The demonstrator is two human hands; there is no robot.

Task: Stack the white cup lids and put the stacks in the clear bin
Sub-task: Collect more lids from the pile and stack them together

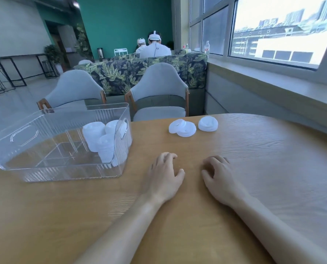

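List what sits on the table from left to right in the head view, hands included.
clear bin → stacks of white lids inside it → left hand → two overlapping loose lids → small lid stack → right hand

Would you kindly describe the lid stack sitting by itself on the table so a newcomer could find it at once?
Start at the wooden table and look to its far edge, in front of the right-hand grey chair. Three piles of white lids lie there; the lone stack is the rightmost. It stands apart with a gap, while the two overlapping lids to its left touch each other.
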